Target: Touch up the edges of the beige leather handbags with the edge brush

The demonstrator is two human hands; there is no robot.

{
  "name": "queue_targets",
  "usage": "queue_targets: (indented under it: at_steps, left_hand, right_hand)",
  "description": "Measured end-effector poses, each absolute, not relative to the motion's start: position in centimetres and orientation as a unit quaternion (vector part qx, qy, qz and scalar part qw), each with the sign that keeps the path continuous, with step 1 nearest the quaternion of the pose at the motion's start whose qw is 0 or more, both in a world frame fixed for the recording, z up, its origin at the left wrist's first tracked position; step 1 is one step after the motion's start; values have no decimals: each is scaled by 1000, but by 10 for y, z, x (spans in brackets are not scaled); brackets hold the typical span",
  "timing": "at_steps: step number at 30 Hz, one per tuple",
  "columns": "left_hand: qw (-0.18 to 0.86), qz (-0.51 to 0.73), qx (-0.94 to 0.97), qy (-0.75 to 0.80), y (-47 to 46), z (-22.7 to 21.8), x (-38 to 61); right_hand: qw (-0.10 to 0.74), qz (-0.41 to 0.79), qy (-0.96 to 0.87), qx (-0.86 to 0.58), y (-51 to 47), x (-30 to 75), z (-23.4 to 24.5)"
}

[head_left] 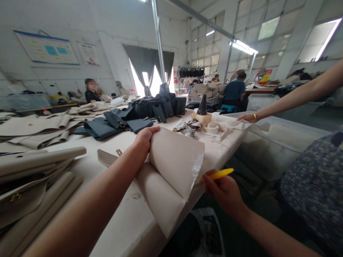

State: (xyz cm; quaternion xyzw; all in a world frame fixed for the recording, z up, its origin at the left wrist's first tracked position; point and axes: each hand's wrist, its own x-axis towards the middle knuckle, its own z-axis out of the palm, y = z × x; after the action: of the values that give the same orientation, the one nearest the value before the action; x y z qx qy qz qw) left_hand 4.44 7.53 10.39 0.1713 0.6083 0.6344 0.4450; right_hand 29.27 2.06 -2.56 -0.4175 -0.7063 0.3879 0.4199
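My left hand (144, 138) grips the top edge of a beige leather piece (171, 167) and holds it bent up off the worktable (125, 228). The piece folds over the table's front edge. A white, shiny patch shows on its right edge. My right hand (223, 191) is closed on a flat yellow tool (218, 174) whose tip points at that edge, just to the right of the piece.
Beige leather pieces (32, 178) lie stacked at left. Dark blue bag parts (118, 123) and black bags (160, 103) lie farther back. A co-worker's arm (294, 98) reaches over from the right to the table's far end. Other people sit in the background.
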Motion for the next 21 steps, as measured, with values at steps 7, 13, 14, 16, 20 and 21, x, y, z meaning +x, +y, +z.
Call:
queue_targets:
  at_steps: [7, 13, 14, 16, 20, 21]
  left_hand:
    - [465, 642, 166, 587, 65, 106, 44]
    - [460, 648, 169, 583, 56, 107, 41]
    - [462, 651, 168, 579, 55, 107, 40]
    - [464, 660, 166, 567, 52, 107, 39]
    - [474, 670, 161, 548, 44, 110, 36]
    - [477, 668, 157, 549, 42, 111, 35]
  right_hand:
    - [398, 414, -726, -378, 23, 295, -32]
    - [407, 415, -706, -406, 5, 290, -33]
    - [384, 439, -714, -388, -5, 289, -33]
    - [349, 475, -730, -347, -23, 288, -32]
    - [432, 415, -694, -398, 6, 305, -26]
    - [477, 377, -667, -431, 29, 314, -24]
